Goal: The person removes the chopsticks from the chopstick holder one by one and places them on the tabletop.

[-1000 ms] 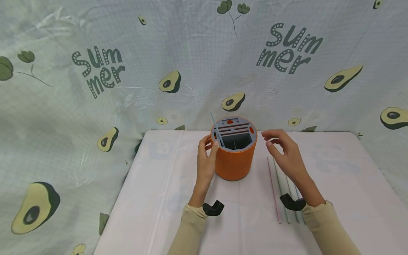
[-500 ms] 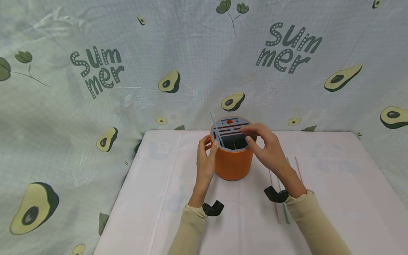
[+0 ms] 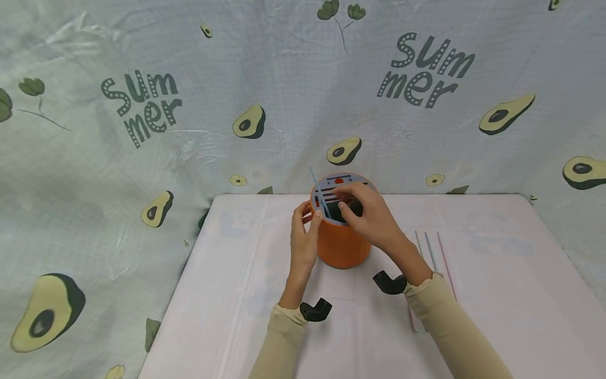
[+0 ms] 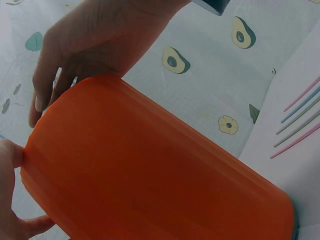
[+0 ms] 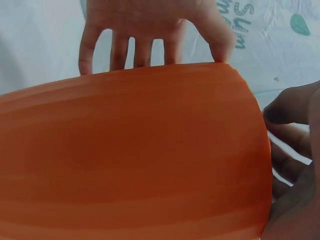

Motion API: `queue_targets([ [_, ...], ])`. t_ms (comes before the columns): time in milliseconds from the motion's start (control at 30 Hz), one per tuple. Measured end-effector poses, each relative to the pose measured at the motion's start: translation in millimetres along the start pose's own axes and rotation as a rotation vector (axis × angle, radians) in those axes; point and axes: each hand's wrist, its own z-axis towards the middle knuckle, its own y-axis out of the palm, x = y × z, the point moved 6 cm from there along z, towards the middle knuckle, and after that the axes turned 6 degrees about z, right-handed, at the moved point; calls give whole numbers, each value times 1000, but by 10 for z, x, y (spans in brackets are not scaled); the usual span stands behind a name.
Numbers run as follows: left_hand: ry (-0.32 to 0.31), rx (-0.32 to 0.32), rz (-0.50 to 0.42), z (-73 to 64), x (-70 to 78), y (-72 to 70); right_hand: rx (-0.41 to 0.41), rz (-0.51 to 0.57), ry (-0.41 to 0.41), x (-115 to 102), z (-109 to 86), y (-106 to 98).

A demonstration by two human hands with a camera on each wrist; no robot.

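A round orange desk organizer (image 3: 343,246) stands upright on the table, its grey top cut with slots and one larger opening. A thin light-blue stick (image 3: 317,187) leans out of the left part of that top. My left hand (image 3: 303,247) holds the organizer's left side, thumb near the rim and fingers round the back. Over the top is my right hand (image 3: 374,218), fingers bent and thumb apart, close to the larger opening. In the right wrist view its fingers (image 5: 295,175) are at the rim; nothing shows between them, though the tips are partly hidden.
Several thin sticks lie on the white table (image 3: 255,295) to the right, among them a blue stick (image 3: 431,251) and a pink stick (image 3: 445,260). My right forearm covers part of them. A patterned curtain (image 3: 284,79) hangs behind the table.
My right hand has moved left from beside the organizer to over its top, toward the light-blue stick. The left hand and the organizer have stayed in place.
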Motion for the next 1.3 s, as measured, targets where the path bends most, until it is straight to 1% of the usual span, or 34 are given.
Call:
queue_targets([
  [200, 0, 2, 4, 0, -9, 8, -57, -55, 34, -26, 72, 79],
  [367, 4, 0, 3, 6, -7, 12, -96, -120, 72, -39, 134, 157],
  [567, 7, 5, 8, 12, -10, 5, -99, -233, 105, -73, 186, 218],
  [700, 13, 8, 10, 8, -17, 5, -89, -274, 119, -77, 192, 240],
  [833, 11, 2, 9, 8, -21, 11, -73, -281, 124, -73, 183, 239],
  [933, 11, 4, 12, 10, -19, 11, -66, -265, 121, -68, 174, 235],
  [1133, 29, 6, 13, 10, -10, 14, -62, -176, 138, -67, 143, 202],
  [1300, 23, 7, 15, 9, -17, 12, -47, -100, 144, -88, 121, 156],
])
